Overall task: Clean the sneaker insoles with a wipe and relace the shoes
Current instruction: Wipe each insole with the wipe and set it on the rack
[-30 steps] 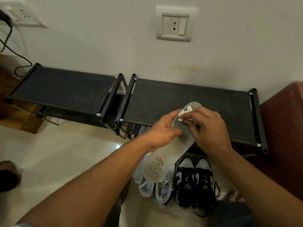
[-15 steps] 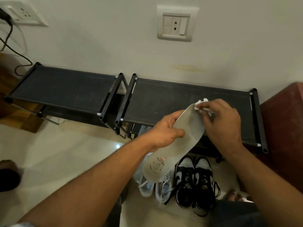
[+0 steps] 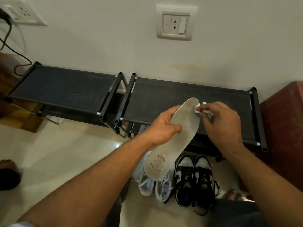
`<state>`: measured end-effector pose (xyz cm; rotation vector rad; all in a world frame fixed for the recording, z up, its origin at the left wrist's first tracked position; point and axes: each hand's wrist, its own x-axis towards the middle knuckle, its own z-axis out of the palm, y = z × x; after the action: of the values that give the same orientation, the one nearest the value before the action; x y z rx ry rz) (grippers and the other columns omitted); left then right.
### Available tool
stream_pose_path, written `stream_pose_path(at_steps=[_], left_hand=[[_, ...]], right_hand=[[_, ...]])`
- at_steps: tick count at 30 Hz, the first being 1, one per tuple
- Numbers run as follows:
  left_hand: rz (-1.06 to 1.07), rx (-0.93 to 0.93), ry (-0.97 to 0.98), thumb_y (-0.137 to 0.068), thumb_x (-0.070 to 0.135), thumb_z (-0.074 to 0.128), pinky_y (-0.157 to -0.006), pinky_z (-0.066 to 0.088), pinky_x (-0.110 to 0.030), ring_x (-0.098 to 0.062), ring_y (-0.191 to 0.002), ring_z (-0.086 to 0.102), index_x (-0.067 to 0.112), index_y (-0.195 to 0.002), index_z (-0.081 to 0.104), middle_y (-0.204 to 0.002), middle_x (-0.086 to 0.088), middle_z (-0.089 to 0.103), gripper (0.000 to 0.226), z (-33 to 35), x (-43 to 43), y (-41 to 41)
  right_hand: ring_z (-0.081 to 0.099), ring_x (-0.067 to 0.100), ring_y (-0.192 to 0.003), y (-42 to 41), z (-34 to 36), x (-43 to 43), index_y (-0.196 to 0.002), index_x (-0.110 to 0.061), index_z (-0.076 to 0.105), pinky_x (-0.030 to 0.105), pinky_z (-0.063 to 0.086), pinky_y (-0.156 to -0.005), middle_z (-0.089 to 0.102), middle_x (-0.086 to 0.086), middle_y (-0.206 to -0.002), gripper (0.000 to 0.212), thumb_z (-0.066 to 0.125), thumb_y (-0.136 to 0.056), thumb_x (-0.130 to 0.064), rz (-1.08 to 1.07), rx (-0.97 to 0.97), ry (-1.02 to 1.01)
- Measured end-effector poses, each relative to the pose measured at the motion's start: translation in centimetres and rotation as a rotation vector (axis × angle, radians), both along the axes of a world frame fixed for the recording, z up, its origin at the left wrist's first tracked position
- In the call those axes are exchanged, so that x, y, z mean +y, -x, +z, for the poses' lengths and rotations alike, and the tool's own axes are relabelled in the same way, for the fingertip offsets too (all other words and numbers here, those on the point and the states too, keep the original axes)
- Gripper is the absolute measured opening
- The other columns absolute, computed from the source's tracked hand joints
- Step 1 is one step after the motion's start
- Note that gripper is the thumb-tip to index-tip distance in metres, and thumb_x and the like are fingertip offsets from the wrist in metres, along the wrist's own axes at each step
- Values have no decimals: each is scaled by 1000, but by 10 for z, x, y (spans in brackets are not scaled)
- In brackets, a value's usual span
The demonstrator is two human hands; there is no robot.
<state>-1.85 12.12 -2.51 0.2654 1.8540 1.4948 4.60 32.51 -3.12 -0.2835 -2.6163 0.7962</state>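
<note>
A grey insole (image 3: 178, 136) with a small printed logo near its heel is held up over the floor, toe end pointing away from me. My left hand (image 3: 162, 128) grips its left edge at the middle. My right hand (image 3: 224, 123) pinches a crumpled white wipe (image 3: 199, 108) against the insole's right edge near the toe. Below, a pair of black-and-white sneakers (image 3: 194, 179) with black laces stands on the floor. A pair of white and light-blue sneakers (image 3: 155, 185) sits to their left, partly hidden by the insole.
Two low black shoe racks (image 3: 65, 89) (image 3: 164, 94) stand against the white wall. A wall socket (image 3: 174, 24) is above them. A dark red block (image 3: 285, 128) is at the right. A black cable (image 3: 9, 46) hangs at far left. The pale tiled floor (image 3: 57, 153) lies at left.
My right hand with the wipe slid from the middle of the insole up toward the toe, then settled at the right edge near the toe. The left hand kept its grip.
</note>
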Motion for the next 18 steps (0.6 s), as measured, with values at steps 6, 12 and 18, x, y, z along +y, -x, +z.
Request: stream_pose_path(at_steps=[6,12,18], left_hand=[[-47,-9,2,-91,-7,58,-92,61,-47,-21,-98,72,48,-144,58,-109,-3,75,76,-2,1,-1],[-36,-11,1,-91,-7,60,-93,61,-47,-21,-101,72,46,-144,58,-113,-7,75,74,0,2,-3],[-56,-20,-9,-93,-8,59,-82,59,-35,-15,-95,72,42,-148,56,-109,-1,74,74,-1,1,-2]], right_hand=[[66,11,-84,-3,-1,-7,-103,-29,78,34,58,-74,70,-9,-100,14,78,-92,-20,57,-5,-15],[66,11,-93,-3,1,-14,-106,-27,77,37,59,-77,69,-8,-105,15,76,-93,-19,98,11,10],[66,10,-97,1,1,-7,-104,-27,77,41,59,-81,70,-7,-104,17,76,-92,-15,24,54,56]])
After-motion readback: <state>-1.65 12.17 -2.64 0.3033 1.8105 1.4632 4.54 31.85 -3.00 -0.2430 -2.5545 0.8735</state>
